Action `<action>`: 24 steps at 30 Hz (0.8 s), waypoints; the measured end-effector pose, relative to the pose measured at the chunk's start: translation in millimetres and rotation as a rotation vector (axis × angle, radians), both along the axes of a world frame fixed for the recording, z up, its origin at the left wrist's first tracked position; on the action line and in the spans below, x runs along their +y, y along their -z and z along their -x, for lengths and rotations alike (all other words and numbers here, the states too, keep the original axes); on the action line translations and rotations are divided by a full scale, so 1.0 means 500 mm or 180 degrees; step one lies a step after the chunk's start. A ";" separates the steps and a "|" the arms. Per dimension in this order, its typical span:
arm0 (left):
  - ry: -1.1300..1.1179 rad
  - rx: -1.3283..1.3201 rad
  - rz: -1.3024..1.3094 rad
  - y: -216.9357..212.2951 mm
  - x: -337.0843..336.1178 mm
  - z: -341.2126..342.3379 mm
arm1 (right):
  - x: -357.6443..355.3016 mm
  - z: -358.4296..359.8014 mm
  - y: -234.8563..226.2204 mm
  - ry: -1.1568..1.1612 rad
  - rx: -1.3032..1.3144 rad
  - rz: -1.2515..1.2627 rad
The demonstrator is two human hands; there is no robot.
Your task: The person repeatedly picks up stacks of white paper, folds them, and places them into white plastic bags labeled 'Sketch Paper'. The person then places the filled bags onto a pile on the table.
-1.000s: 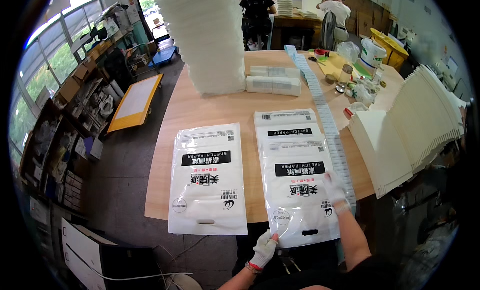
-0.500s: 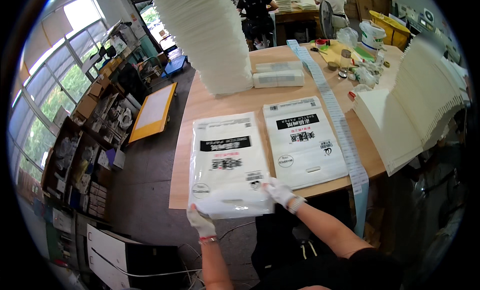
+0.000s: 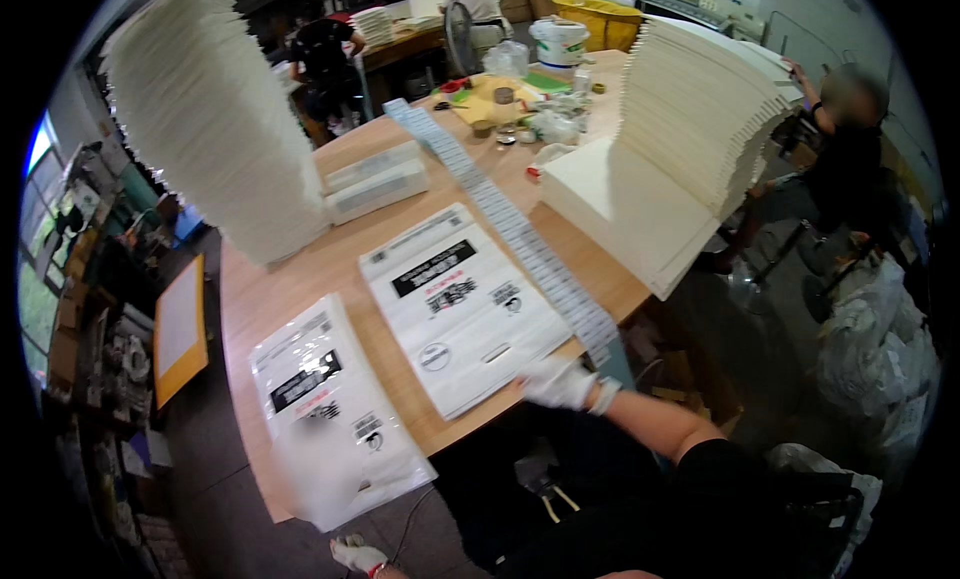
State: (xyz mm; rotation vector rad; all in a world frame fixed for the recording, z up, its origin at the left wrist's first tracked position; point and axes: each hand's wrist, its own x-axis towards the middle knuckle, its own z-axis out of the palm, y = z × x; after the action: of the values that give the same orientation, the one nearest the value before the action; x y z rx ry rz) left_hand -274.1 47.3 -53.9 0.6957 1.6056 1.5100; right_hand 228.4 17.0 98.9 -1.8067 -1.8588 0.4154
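A glossy, printed white plastic packet (image 3: 340,394) lies at the table's near left, its lower end over the edge; a pale blur covers part of it. My left hand (image 3: 358,556), in a white knit glove, is below the packet and apart from it, fingers loosely spread with nothing seen in them. To the packet's right lies a stack of flat printed white plastic bags (image 3: 465,314) with handle slots. My gloved right hand (image 3: 560,383) is at that stack's lower right edge, fingers stretched leftward and slightly blurred. Whether it touches the bags is hard to tell.
A tall white paper stack (image 3: 215,129) stands at the table's left, two wrapped bundles (image 3: 375,184) beside it. A strip of printed labels (image 3: 500,214) runs across the table (image 3: 275,289). Another leaning paper stack (image 3: 690,119) rises at right, a person (image 3: 850,159) beyond it.
The view has swung right, so the table things appear further left. Both hands have come off the packet: the right moved to the bag stack's edge, the left dropped below the packet.
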 end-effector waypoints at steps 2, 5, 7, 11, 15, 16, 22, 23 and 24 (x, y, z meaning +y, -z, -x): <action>0.0396 0.0630 0.0363 0.027 -0.080 -0.008 | -0.042 -0.167 -0.054 0.1217 -0.0611 0.0568; 0.0793 0.0961 0.0974 0.030 -0.125 -0.126 | -0.150 -0.410 -0.067 0.2070 -0.2121 -0.0102; 0.1489 0.1772 0.0045 0.083 -0.142 -0.202 | -0.177 -0.503 -0.057 0.1808 -0.2274 -0.0565; 0.2983 0.1717 -0.0166 -0.140 -0.143 -0.445 | -0.182 -0.557 -0.066 0.1805 -0.1275 0.0190; 0.3932 0.0871 -0.0619 -0.218 -0.118 -0.647 | -0.181 -0.605 -0.033 0.1678 -0.1649 -0.0393; 0.4333 0.1248 -0.1150 -0.271 -0.108 -0.717 | -0.186 -0.612 -0.031 0.1686 -0.1807 -0.0459; 0.4685 -0.3654 0.1911 -0.265 -0.068 -0.994 | -0.221 -0.300 -0.176 0.0144 -0.1655 -0.1203; 0.4673 -0.4116 0.2147 -0.267 -0.066 -1.016 | -0.248 -0.257 -0.191 -0.0296 -0.1655 -0.0643; 0.4741 -0.3004 0.2134 -0.303 -0.080 -1.015 | -0.263 -0.262 -0.204 -0.0355 -0.1188 -0.0710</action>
State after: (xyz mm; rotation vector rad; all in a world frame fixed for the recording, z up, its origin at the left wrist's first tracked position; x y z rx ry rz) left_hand 233.2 7.4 97.7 0.4261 0.4179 0.0446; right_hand 359.5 -114.7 200.8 -1.7193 -2.1626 -0.1001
